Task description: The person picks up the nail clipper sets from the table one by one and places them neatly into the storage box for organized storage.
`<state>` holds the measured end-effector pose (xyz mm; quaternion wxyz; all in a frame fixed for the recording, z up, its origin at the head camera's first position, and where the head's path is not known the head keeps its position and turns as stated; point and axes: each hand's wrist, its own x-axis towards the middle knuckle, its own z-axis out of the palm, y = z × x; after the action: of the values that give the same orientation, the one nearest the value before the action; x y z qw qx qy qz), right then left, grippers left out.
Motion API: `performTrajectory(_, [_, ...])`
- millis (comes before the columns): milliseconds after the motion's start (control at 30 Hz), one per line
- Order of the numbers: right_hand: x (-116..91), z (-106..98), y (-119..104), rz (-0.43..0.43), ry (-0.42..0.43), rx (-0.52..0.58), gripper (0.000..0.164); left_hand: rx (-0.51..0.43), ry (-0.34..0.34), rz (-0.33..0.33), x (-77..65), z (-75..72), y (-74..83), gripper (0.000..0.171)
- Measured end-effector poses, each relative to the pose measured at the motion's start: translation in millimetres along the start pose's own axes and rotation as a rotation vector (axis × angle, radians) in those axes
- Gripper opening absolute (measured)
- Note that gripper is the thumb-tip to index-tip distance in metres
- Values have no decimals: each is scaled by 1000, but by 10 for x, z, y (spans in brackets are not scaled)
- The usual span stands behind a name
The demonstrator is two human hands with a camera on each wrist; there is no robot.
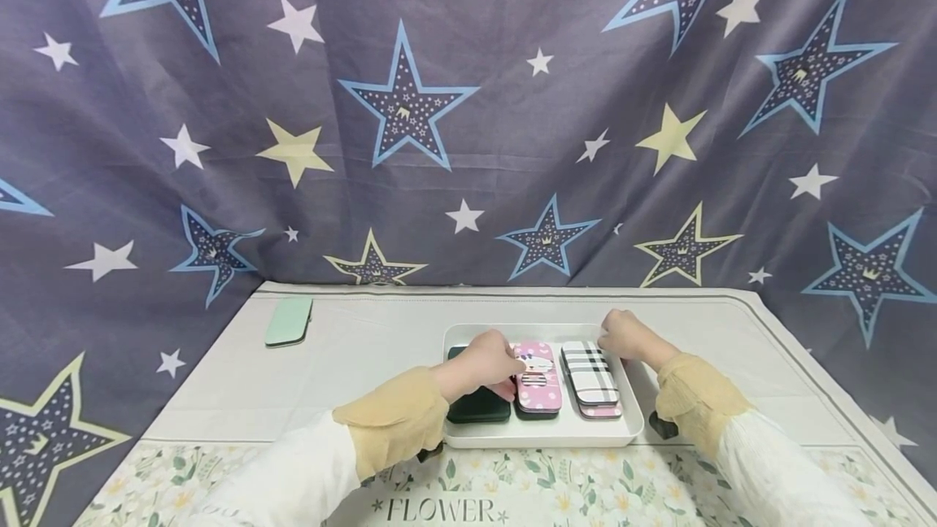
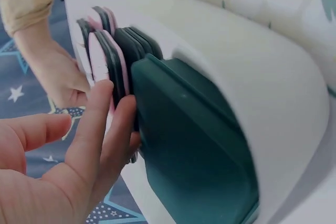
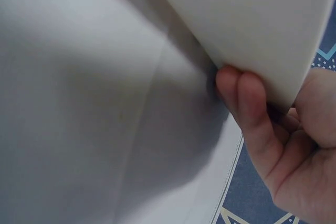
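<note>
A shallow white tray (image 1: 538,441) holds several small flat cases. My left hand (image 1: 479,364) reaches in over a dark green case (image 1: 479,407). Its extended fingertips touch a pink polka-dot case (image 1: 538,398) with a cartoon print, which lies on top of a dark one. In the left wrist view the thumb stands apart from that case. A white and black plaid case (image 1: 594,381) lies over another pink case (image 1: 602,411) at the tray's right. At the far right corner my right hand (image 1: 629,336) grips the tray, fingers under its wall (image 3: 257,30), thumb on the other side.
A mint green case (image 1: 289,321) lies alone at the table's back left. A floral cloth printed FLOWER (image 1: 441,510) covers the near edge. Behind the table (image 1: 366,332) hangs a star-patterned curtain (image 1: 468,185).
</note>
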<state>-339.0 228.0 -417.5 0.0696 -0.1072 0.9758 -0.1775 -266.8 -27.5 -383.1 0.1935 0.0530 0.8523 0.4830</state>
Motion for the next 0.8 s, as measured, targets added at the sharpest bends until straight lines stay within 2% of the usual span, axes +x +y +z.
performTrajectory(100, [-8, -8, -10, -2, -2, 0, 20, -69, -27, -6, -48, -40, 15, 26])
performTrajectory(367, [-13, -5, -6, -2, -7, 0, 22, -102, -60, 33, -119, -182, 71, 39])
performTrajectory(533, [-8, -4, -1, -5, 0, -13, 22, -118, -31, 66, -149, -287, 91, 45])
performTrajectory(800, [-7, -11, -4, -4, 6, -10, 22, -117, 29, 110, -190, -426, 82, 42])
